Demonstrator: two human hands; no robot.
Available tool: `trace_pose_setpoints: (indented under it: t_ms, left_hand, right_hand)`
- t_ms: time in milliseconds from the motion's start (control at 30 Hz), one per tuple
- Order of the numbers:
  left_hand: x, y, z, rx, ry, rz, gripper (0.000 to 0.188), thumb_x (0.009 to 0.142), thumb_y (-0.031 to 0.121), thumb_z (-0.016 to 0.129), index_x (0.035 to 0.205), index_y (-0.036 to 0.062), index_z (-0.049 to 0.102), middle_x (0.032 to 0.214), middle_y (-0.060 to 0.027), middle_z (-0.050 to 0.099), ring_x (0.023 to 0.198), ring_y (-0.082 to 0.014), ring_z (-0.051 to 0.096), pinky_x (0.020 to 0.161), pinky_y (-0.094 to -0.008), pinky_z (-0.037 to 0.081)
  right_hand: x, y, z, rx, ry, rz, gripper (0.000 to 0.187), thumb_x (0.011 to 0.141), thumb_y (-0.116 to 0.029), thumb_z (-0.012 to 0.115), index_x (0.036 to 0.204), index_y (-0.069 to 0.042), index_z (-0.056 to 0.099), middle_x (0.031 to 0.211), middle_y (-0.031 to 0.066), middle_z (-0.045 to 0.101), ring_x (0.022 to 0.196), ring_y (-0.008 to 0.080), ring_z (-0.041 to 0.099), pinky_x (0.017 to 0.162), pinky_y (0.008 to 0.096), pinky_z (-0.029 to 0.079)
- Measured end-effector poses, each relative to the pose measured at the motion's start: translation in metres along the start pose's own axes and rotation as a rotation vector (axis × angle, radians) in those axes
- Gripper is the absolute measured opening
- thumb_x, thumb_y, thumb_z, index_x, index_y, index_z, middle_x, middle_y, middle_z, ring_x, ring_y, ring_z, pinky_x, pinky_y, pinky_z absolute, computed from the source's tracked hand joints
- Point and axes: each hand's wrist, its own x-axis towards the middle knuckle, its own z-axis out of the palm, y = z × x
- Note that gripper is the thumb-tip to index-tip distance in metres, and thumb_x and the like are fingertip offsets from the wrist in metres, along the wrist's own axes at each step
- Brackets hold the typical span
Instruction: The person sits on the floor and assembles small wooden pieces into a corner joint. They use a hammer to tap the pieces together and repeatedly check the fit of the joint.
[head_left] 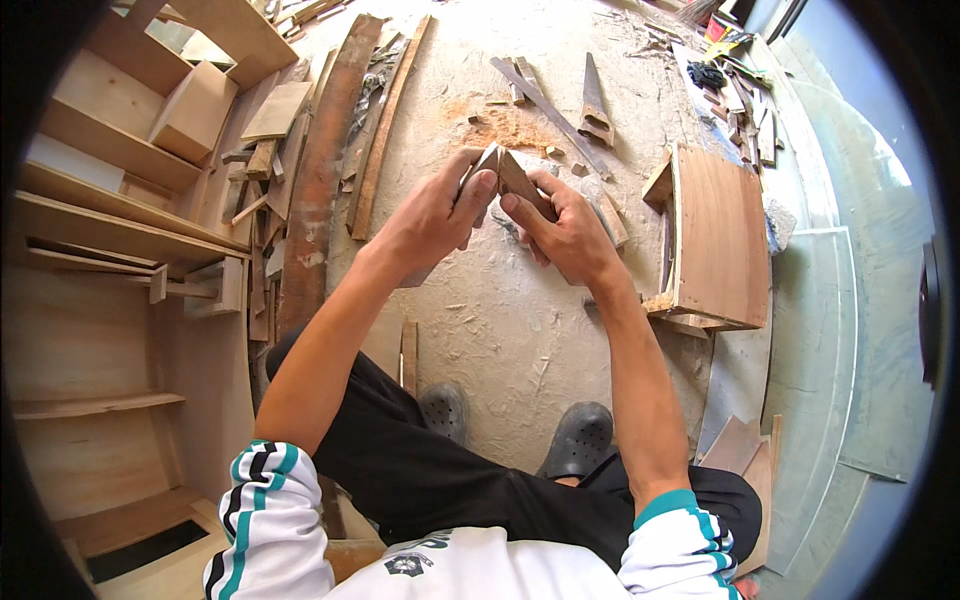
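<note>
In front of me, above the floor, my left hand is closed on a thin flat piece with a pale edge, thumb along its side. My right hand grips a short brown wood piece between thumb and fingers. The upper ends of both pieces meet or nearly meet, forming a peak. My fingers hide much of each piece. Beyond them a handsaw lies on the floor beside a long narrow grey strip. Sawdust and small wood offcuts lie just past my hands.
A wooden box stands at the right, near leaning glass sheets. Long boards and scrap wood lie at the left, beside a large wooden shelf unit. Scraps are heaped at the far right. My clogs rest below my hands.
</note>
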Motion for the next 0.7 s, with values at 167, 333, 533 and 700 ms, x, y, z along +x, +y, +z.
trace_pose_setpoints:
  t_ms: [167,333,533,700]
  left_hand:
    - [-0.008,-0.005,-0.012,0.002,-0.028,-0.008,0.037,0.106,0.034,0.044,0.124,0.0018,0.046,0.065,-0.0075,0.055,0.051,-0.0152,0.053,0.049,-0.0343,0.044]
    - [-0.017,-0.007,-0.019,-0.001,-0.090,-0.039,0.034,0.108,0.031,0.041,0.123,0.0016,0.048,0.063,-0.0006,0.048,0.048,-0.0097,0.046,0.045,-0.0289,0.039]
    - [-0.021,-0.011,-0.024,-0.002,-0.150,-0.084,0.034,0.108,0.032,0.038,0.122,0.0021,0.046,0.064,0.0008,0.046,0.050,-0.0084,0.044,0.044,-0.0277,0.040]
    - [-0.020,-0.018,-0.023,-0.126,-0.178,-0.106,0.034,0.107,0.033,0.041,0.115,0.0007,0.046,0.065,-0.0027,0.050,0.051,-0.0113,0.049,0.047,-0.0299,0.042]
  right_hand:
    - [0.000,-0.003,0.015,-0.077,0.038,-0.136,0.046,0.093,-0.046,0.068,0.110,-0.004,0.063,0.062,-0.0020,0.054,0.051,0.0070,0.050,0.045,0.0246,0.039]
    - [-0.002,-0.004,0.023,-0.164,0.034,-0.152,0.042,0.093,-0.042,0.069,0.107,-0.002,0.065,0.067,0.0044,0.059,0.060,0.0116,0.055,0.055,0.0294,0.043]
    - [-0.005,-0.006,0.029,-0.181,0.024,-0.163,0.039,0.092,-0.036,0.070,0.105,0.001,0.065,0.072,0.0122,0.065,0.066,0.0174,0.060,0.061,0.0343,0.048]
    - [-0.005,0.003,0.032,-0.244,0.036,-0.182,0.036,0.094,-0.035,0.068,0.104,0.000,0.063,0.069,0.0065,0.061,0.063,0.0132,0.053,0.057,0.0323,0.044]
